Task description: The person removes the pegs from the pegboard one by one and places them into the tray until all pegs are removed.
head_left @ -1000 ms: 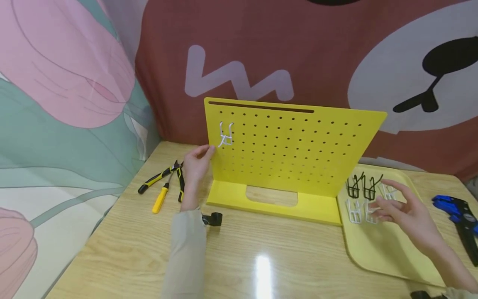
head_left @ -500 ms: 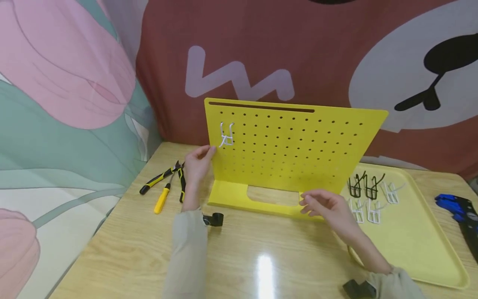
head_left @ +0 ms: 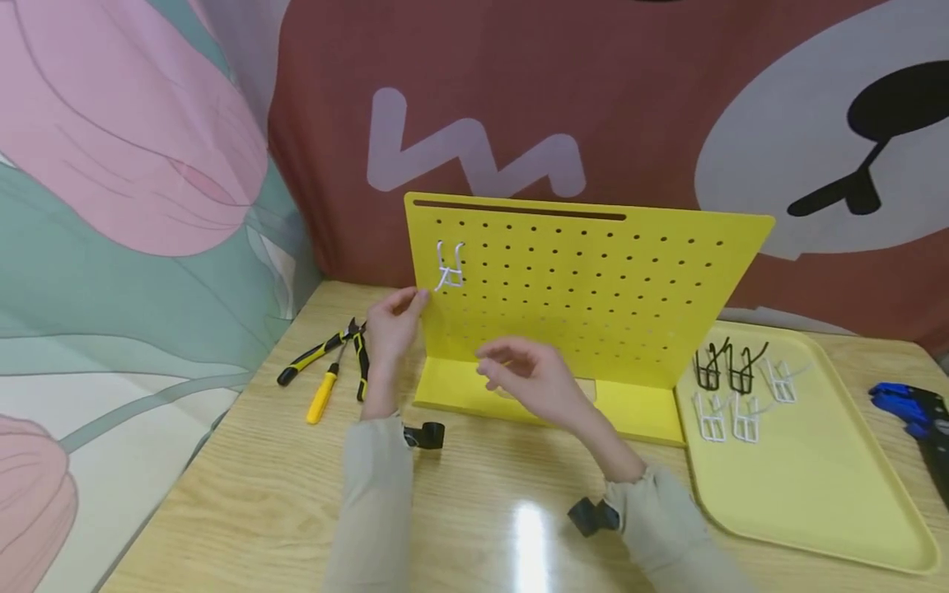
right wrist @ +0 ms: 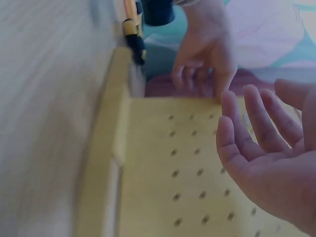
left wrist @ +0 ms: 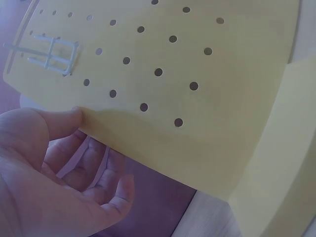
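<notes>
A yellow pegboard (head_left: pixel 593 272) stands upright on its base on the wooden table. My left hand (head_left: pixel 391 325) pinches its left edge, thumb on the front face and fingers behind, as the left wrist view shows. A white wire hook (head_left: pixel 450 268) hangs in holes at the board's upper left, just above that thumb. My right hand (head_left: pixel 530 375) is in front of the board's lower middle, palm toward the left, fingers loosely bent with nothing between them. In the right wrist view its fingers (right wrist: pixel 264 121) overlap the rows of holes.
A pale yellow tray (head_left: pixel 823 478) at the right holds black wire hooks (head_left: pixel 726 368) and white wire hooks (head_left: pixel 745 420). Beyond it lies a blue and black tool (head_left: pixel 915 420). Pliers (head_left: pixel 319 358) and a yellow screwdriver (head_left: pixel 322 397) lie left of the board.
My right hand has moved left from over the tray, past the board's right part, to the front of its lower middle. The left hand stays at the board's edge.
</notes>
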Motion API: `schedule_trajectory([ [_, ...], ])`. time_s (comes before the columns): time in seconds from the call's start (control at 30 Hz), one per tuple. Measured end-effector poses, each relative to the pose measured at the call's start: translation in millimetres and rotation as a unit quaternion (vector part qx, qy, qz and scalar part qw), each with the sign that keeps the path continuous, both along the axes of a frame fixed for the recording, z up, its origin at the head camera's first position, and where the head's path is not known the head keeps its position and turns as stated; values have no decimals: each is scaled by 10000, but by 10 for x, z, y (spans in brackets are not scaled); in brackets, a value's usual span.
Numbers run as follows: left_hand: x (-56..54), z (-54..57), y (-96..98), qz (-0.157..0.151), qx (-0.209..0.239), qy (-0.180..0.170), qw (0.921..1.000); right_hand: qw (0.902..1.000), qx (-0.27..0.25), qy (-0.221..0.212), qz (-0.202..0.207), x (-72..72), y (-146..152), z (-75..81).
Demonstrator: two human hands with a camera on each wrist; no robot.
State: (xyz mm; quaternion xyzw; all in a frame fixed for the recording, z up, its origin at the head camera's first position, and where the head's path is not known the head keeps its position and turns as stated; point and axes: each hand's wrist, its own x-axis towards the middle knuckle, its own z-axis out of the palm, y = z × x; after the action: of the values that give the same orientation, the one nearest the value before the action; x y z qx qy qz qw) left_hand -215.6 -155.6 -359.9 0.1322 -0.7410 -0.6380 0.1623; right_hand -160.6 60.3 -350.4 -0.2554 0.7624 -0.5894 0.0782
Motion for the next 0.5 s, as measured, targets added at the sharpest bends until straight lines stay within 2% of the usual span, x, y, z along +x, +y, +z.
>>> schedule_trajectory([
  [0.27, -13, -22, -4, 110, -37, 10, 9999, 9981, -227, 560, 97, -191, -391, 261],
  [0.5, -2, -14, -2, 1, -25, -40, 10000, 9975, -208, 663, 122, -314, -536, 337],
])
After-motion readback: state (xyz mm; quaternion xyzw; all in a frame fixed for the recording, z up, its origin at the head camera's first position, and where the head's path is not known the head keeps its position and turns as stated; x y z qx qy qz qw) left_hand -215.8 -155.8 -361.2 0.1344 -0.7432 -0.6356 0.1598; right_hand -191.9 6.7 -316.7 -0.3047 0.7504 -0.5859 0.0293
